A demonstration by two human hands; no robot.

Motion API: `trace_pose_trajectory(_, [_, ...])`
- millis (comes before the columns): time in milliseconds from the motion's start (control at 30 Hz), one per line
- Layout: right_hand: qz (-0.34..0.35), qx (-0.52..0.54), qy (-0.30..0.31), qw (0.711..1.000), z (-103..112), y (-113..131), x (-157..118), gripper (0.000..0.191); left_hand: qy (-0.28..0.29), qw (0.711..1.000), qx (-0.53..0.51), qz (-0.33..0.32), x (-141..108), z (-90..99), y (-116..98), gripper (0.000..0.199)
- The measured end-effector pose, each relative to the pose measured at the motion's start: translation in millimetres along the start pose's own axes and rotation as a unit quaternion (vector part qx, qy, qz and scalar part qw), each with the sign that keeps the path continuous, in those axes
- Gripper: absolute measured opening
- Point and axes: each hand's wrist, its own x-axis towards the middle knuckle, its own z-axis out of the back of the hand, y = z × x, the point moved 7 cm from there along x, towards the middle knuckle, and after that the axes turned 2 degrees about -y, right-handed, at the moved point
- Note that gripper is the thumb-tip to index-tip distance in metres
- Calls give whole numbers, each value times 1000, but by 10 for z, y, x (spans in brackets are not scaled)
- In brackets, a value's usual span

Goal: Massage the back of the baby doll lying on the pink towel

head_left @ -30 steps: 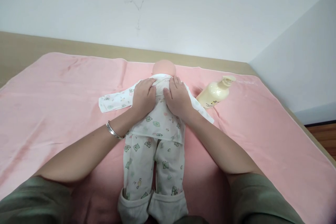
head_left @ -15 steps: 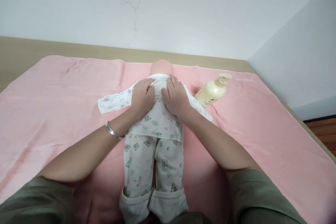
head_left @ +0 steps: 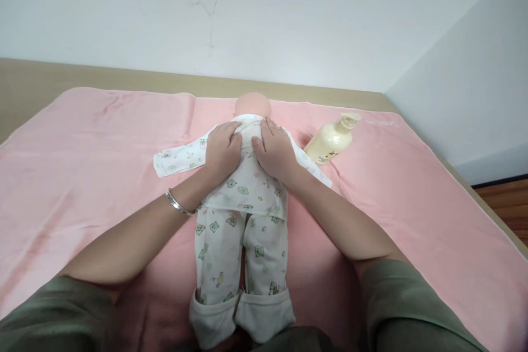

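Observation:
A baby doll (head_left: 252,104) lies on a pink blanket (head_left: 115,121), its bald head toward the wall and its face out of sight. It wears a white printed top (head_left: 251,190) and matching trousers (head_left: 220,256) with turned-up cuffs. My left hand (head_left: 223,148) rests flat on the left side of the upper part of the top, fingers stretched out. On the right side, my right hand (head_left: 275,151) lies flat in the same way, thumb apart from the fingers. Neither hand grips the cloth. The sleeves spread out to both sides.
A cream pump bottle (head_left: 332,140) stands tilted on the blanket, just beyond the doll's right-hand sleeve. Behind the blanket runs the wooden table edge (head_left: 136,78) against a white wall (head_left: 289,22). A silver bracelet (head_left: 178,203) circles my left wrist.
Both hands stay on the doll's top in nearly the same place. The whole view has shifted very slightly; doll and bottle show no clear movement of their own.

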Motion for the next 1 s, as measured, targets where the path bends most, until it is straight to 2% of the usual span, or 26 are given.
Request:
trace_pose_trajectory(100, [7, -16, -4, 1000, 22, 56, -78, 62, 21, 999, -23, 29, 62, 12, 52, 53])
trace_pose_trajectory(200, [31, -54, -14, 998, 44, 178, -232, 62, 69, 995, -32, 57, 165, 20, 114, 47])
trace_pose_trajectory(333, [51, -71, -18, 996, 66, 254, -311, 61, 113, 991, 73, 22, 203, 13, 47, 45])
trace_pose_trajectory(433, [24, -34, 13, 999, 66, 134, -151, 59, 92, 985, 145, -28, 72, -22, -94, 47])
trace_pose_trajectory(567, [-9, 10, 25, 1000, 84, -39, 65, 51, 43, 982, 150, -106, -161, -78, -281, 53])
trace_pose_trajectory(667, [6, -30, 14, 999, 82, 22, -10, 53, 55, 984, 132, -104, -143, -100, -264, 50])
trace_pose_trajectory(833, [79, -125, -30, 989, 70, 321, -354, 59, 92, 983, 149, -56, 77, -51, -154, 29])
trace_pose_trajectory(900, [95, -118, -27, 988, 62, 338, -356, 57, 91, 977, 182, -62, 58, -32, -186, 32])
trace_pose_trajectory(1000, [88, -70, 3, 994, 51, 202, -169, 54, 77, 965, 221, -119, -116, -42, -330, 44])
